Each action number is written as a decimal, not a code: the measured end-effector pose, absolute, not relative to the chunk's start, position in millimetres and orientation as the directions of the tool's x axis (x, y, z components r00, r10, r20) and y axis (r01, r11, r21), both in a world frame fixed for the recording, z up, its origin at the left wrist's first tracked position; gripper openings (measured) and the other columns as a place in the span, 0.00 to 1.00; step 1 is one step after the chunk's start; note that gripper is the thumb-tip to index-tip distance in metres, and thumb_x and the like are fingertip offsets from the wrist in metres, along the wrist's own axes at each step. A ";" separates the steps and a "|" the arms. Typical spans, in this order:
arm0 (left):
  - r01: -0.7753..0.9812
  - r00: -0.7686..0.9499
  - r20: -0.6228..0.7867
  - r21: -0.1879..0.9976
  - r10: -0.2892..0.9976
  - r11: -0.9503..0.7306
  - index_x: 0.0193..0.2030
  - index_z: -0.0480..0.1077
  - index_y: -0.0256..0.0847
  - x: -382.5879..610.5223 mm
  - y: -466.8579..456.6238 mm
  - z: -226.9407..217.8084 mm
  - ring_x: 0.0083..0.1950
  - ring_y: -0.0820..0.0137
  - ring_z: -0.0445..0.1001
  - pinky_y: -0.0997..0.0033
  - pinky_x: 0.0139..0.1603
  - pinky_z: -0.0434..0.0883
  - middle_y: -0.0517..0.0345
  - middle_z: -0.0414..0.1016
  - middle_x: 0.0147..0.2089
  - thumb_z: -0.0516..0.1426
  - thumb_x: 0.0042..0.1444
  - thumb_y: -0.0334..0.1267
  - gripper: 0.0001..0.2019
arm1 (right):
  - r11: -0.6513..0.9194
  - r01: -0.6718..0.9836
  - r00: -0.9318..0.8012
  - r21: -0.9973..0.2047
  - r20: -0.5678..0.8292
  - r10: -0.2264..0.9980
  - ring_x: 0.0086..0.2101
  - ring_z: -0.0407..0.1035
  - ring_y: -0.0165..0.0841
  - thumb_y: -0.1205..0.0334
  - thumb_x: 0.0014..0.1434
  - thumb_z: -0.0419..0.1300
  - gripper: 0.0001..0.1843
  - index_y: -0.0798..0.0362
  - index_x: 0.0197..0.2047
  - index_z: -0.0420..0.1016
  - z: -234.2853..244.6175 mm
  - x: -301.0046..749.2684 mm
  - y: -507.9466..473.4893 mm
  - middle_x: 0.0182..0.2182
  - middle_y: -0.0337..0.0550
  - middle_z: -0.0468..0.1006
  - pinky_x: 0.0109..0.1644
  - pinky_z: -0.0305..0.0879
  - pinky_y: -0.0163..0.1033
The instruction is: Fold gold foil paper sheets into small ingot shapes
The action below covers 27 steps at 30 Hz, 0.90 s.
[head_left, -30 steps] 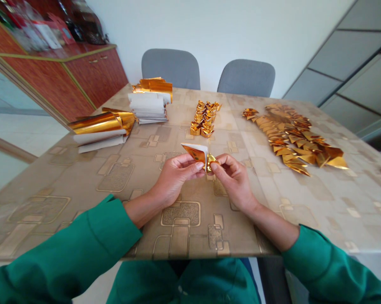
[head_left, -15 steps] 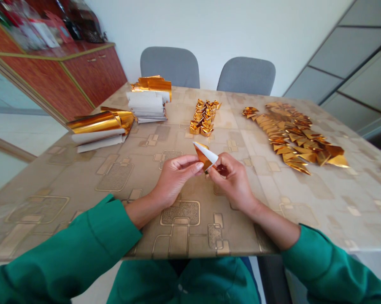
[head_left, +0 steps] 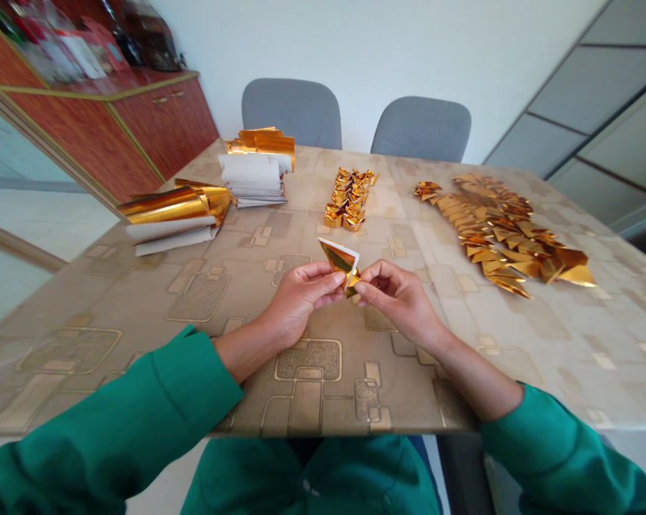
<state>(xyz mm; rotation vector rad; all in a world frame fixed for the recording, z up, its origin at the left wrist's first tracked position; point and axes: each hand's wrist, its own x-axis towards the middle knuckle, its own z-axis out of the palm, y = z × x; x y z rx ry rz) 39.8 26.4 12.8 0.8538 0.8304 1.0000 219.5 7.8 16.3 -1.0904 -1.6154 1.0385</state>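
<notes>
A small piece of gold foil paper (head_left: 340, 259), white on its back and partly folded, is held just above the table (head_left: 140, 315) between both hands. My left hand (head_left: 297, 299) pinches its left side with thumb and fingers closed. My right hand (head_left: 396, 295) pinches its lower right end, fingers curled shut. Both arms wear green sleeves.
A cluster of folded gold ingot shapes (head_left: 350, 197) lies beyond the hands. Several folded gold triangles (head_left: 502, 234) spread along the right. Two stacks of gold and white sheets (head_left: 173, 213) (head_left: 258, 170) sit at the left. Two grey chairs (head_left: 420, 129) stand behind, a red cabinet (head_left: 140, 121) at left.
The foil piece has been turned between my fingers: its white back showed half a second ago, now the gold face points up. Both hands stayed in the same place.
</notes>
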 end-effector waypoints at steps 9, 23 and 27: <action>-0.275 0.316 -0.216 0.911 0.924 0.307 0.32 0.78 0.37 41.7 25.2 15.1 0.33 0.74 0.73 0.71 0.39 0.72 0.58 0.78 0.33 0.70 0.44 0.36 0.09 | 0.220 0.258 -0.105 -0.941 0.199 0.974 0.22 0.57 0.25 0.55 0.56 0.63 0.14 0.51 0.25 0.65 8.3 211.6 8.0 0.20 0.32 0.66 0.25 0.53 0.33; -0.371 0.339 -0.232 0.858 0.912 0.356 0.34 0.79 0.38 35.1 33.1 14.2 0.36 0.74 0.75 0.71 0.41 0.73 0.58 0.79 0.35 0.70 0.44 0.35 0.10 | 0.245 0.041 -0.224 -0.969 0.230 0.947 0.30 0.67 0.28 0.51 0.54 0.68 0.16 0.51 0.38 0.70 16.5 216.4 7.8 0.31 0.37 0.74 0.33 0.64 0.36; -0.357 0.380 -0.237 0.854 0.894 0.378 0.34 0.79 0.37 36.3 32.0 13.2 0.34 0.74 0.75 0.72 0.40 0.73 0.59 0.79 0.34 0.70 0.43 0.35 0.10 | 0.203 0.121 -0.199 -0.972 0.176 0.964 0.24 0.63 0.26 0.52 0.58 0.65 0.14 0.51 0.31 0.67 12.7 215.9 7.7 0.24 0.34 0.72 0.28 0.59 0.35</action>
